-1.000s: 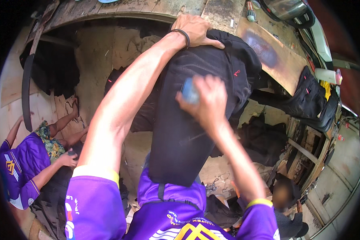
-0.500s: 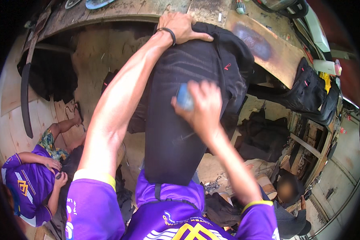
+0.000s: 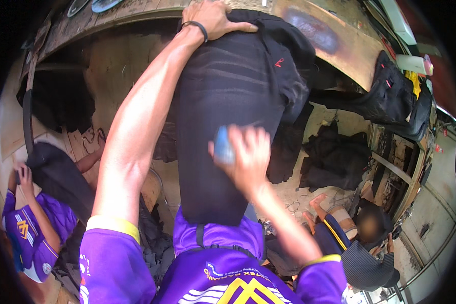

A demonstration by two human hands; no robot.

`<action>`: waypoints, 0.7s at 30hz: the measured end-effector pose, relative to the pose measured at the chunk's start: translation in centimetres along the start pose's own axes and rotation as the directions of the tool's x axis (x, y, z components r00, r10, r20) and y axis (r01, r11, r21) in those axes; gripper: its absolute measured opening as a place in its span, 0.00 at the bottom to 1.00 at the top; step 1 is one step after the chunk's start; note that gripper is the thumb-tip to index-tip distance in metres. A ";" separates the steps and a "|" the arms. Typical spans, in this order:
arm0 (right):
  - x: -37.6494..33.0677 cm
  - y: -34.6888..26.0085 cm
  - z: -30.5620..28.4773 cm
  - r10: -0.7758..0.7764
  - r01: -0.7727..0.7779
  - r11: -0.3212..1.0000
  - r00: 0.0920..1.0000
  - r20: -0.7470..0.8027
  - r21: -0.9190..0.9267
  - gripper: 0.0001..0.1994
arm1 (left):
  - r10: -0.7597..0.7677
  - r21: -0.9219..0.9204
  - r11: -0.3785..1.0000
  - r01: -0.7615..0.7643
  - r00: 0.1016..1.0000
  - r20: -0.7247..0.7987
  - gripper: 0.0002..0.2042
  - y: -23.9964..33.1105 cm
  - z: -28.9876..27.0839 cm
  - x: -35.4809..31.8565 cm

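A dark pair of jeans [image 3: 228, 111] is draped over the edge of the wooden desk [image 3: 334, 55] at twelve o'clock, its length hanging down toward the person's chest. The left hand [image 3: 213, 17] is pressed flat on the top of the garment at the desk edge, fingers spread and pinning the cloth rather than gripping it; a dark band is worn at the wrist. The right hand [image 3: 245, 154] is closed around a small blue block [image 3: 222, 146], which is held against the lower part of the fabric, just right of the picture's centre. Compared with a second ago, the right hand and the block are found lower on the cloth, while the left hand is kept at the same spot on top; a downward stroke along the fabric is suggested, with the lower stretch of the leg now being covered. The right hand is blurred, so the contact itself cannot be made out sharply. At eight o'clock a seated person in a purple shirt [image 3: 35, 228] is seen handling another dark garment [image 3: 55, 172], and at four o'clock another seated person [image 3: 359, 243] is seen on the floor.
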State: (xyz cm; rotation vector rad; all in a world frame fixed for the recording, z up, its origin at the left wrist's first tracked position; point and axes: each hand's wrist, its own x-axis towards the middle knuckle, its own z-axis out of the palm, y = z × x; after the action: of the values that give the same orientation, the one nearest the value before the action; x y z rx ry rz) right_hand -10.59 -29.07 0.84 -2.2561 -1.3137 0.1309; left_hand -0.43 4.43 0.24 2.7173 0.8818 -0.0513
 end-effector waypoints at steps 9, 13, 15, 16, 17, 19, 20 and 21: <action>-3.6 1.1 -1.3 -0.090 0.088 0.993 0.996 0.020 0.078 0.26 | -0.072 -0.018 0.997 0.072 0.997 0.012 0.49 0.3 0.0 -0.5; -3.0 -1.8 -1.9 -0.079 0.075 0.996 0.994 -0.071 -0.053 0.27 | 0.014 -0.027 1.000 -0.015 0.998 -0.063 0.51 -0.1 0.7 -0.2; -4.1 -5.3 -4.5 -0.171 0.162 0.983 0.977 0.124 0.082 0.28 | 0.020 -0.032 0.999 -0.023 0.997 -0.070 0.52 -0.3 1.2 0.0; -2.7 -5.6 -4.6 -0.212 0.175 0.971 0.945 0.249 0.166 0.29 | 0.013 -0.024 1.000 -0.014 0.998 -0.060 0.52 -0.4 1.2 0.1; -1.7 -6.0 -5.2 -0.300 0.232 0.932 0.925 0.233 0.278 0.29 | 0.009 -0.020 1.000 -0.010 0.999 -0.038 0.52 -0.5 1.3 0.1; 2.7 -4.0 -3.6 -0.338 0.331 0.941 0.934 0.120 0.073 0.28 | 0.078 -0.053 0.995 -0.090 0.978 -0.193 0.56 -0.5 1.0 0.0; 4.0 -3.0 -2.3 -0.309 0.305 0.951 0.947 0.085 0.058 0.27 | 0.043 -0.043 0.998 -0.051 0.987 -0.153 0.53 -0.4 0.8 -0.1; 5.4 -1.7 -0.8 -0.252 0.251 0.967 0.967 0.044 0.034 0.27 | 0.006 -0.031 0.999 -0.010 0.993 -0.119 0.50 -0.4 0.5 -0.2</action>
State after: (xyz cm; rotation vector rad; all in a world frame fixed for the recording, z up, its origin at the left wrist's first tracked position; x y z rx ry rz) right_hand -8.85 -24.21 3.30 -2.0529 -1.6009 0.1133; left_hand -0.80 4.50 -0.37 2.7172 0.8963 0.1264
